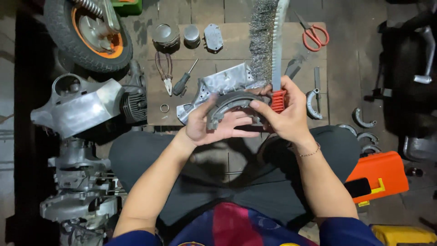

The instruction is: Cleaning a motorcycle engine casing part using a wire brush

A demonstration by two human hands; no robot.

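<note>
The left hand cradled a stiff, likely heavy metal brake shoe by its arc, while the right hand clamped a wire brush by its handle.

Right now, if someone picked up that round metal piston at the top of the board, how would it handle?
The piston looks like solid grey metal, so probably heavy for its size and rigid. It stands on its flat end on the wooden board, so likely steady; tipped on its side, its round wall would probably roll.

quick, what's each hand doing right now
Left hand: closed on the curved brake shoe.
Right hand: closed on the red handle of the wire brush, fingertips touching the shoe.
</note>
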